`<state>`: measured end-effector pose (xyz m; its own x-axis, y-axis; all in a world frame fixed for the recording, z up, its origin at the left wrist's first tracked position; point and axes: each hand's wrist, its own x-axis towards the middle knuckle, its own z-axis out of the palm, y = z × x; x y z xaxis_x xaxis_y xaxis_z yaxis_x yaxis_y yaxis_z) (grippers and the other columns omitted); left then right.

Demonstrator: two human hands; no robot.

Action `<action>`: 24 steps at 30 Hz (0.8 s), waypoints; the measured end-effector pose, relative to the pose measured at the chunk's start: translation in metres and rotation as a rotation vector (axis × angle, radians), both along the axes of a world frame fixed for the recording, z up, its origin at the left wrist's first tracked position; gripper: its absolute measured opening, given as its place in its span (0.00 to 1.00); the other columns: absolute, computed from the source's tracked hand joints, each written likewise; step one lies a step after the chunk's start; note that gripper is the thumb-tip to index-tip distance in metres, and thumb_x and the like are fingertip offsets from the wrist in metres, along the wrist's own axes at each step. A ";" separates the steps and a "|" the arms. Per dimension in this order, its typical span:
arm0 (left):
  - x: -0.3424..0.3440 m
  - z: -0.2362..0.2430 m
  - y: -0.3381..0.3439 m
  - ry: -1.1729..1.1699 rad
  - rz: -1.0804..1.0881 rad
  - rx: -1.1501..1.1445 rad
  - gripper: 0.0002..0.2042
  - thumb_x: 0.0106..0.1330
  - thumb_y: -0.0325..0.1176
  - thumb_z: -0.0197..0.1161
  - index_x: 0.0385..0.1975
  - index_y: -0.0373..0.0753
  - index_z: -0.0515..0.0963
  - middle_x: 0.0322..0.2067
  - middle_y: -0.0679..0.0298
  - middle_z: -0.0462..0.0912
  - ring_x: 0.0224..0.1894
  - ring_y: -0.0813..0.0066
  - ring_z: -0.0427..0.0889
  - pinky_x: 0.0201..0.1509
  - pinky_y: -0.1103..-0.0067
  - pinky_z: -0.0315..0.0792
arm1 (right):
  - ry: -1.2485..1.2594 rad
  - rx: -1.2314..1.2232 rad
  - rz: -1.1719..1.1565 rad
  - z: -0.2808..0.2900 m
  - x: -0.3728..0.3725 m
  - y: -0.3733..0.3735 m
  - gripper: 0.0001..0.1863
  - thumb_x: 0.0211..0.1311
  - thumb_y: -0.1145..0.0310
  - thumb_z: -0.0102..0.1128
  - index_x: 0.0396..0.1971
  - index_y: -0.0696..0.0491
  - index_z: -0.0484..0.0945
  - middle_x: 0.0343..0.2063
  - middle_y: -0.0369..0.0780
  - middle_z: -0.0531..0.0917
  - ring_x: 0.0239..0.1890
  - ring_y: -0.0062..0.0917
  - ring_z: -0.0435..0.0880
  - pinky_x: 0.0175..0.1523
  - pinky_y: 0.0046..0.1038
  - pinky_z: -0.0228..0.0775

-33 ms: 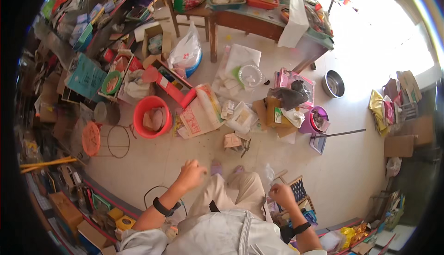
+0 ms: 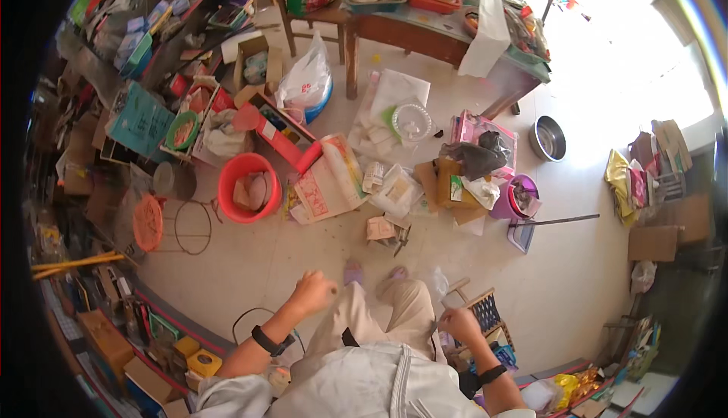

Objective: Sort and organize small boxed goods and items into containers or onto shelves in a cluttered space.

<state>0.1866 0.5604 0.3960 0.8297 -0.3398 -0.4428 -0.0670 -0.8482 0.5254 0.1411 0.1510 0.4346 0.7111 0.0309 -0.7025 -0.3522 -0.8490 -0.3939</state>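
Note:
My left hand [image 2: 313, 294] hovers beside my left knee, its fingers curled closed; whether anything small is inside them is hidden. On the other side, my right hand [image 2: 459, 324] is closed close to my right thigh, and what its fingers may pinch cannot be made out. Dark bands circle both wrists. Between the hands are my light trousers [image 2: 408, 304]. A small wooden folding stool [image 2: 485, 308] with a dark woven seat stands just beyond my right hand. On the floor past my feet lies a pinkish paper packet [image 2: 381, 228].
A red bucket [image 2: 250, 188] stands ahead left, near a wire ring stand [image 2: 192, 228]. A purple bucket [image 2: 503, 205], a yellowish carton [image 2: 449, 184] and a metal basin [image 2: 547, 138] lie ahead right. Behind them is a cluttered table [image 2: 409, 28]. Piled goods line the left side.
My right foot and knee have shifted slightly right. Both hands have moved only a little, the left slightly lower, and stay closed.

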 end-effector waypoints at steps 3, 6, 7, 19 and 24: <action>-0.031 -0.041 -0.014 0.320 0.004 -0.016 0.09 0.51 0.38 0.65 0.33 0.53 0.85 0.40 0.54 0.78 0.49 0.50 0.76 0.53 0.63 0.73 | 0.161 -0.037 0.200 -0.056 -0.013 -0.029 0.15 0.44 0.55 0.67 0.27 0.51 0.85 0.24 0.43 0.85 0.29 0.38 0.85 0.38 0.34 0.77; -0.045 -0.065 -0.034 0.406 0.033 -0.065 0.10 0.49 0.39 0.65 0.30 0.48 0.85 0.35 0.56 0.81 0.44 0.54 0.80 0.49 0.65 0.74 | 0.248 0.124 0.308 -0.089 0.021 -0.051 0.18 0.47 0.53 0.67 0.30 0.53 0.85 0.26 0.43 0.86 0.29 0.34 0.85 0.38 0.31 0.76; -0.047 -0.074 -0.041 0.422 0.057 -0.071 0.10 0.49 0.39 0.65 0.30 0.48 0.85 0.35 0.56 0.81 0.44 0.54 0.80 0.49 0.65 0.74 | 0.266 0.122 0.331 -0.092 0.034 -0.058 0.18 0.47 0.53 0.67 0.30 0.53 0.85 0.26 0.43 0.86 0.29 0.34 0.85 0.38 0.31 0.76; -0.108 -0.029 -0.254 1.041 0.026 -0.759 0.16 0.53 0.35 0.62 0.40 0.36 0.82 0.34 0.54 0.84 0.37 0.64 0.83 0.43 0.71 0.74 | 1.309 0.306 0.655 -0.073 0.202 -0.222 0.10 0.51 0.62 0.64 0.32 0.50 0.84 0.18 0.29 0.76 0.22 0.16 0.72 0.27 0.22 0.65; -0.112 -0.062 -0.311 1.111 -0.112 -0.917 0.17 0.55 0.34 0.61 0.44 0.37 0.80 0.36 0.54 0.84 0.38 0.64 0.82 0.45 0.71 0.73 | 1.470 0.441 0.755 -0.103 0.210 -0.249 0.09 0.54 0.65 0.63 0.35 0.49 0.84 0.21 0.28 0.78 0.24 0.14 0.72 0.28 0.21 0.66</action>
<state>0.0747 0.2495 0.3337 0.1581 -0.8920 -0.4234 0.6879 -0.2081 0.6953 0.3508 -0.0982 0.3320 -0.7398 0.3876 -0.5500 -0.2069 -0.9089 -0.3621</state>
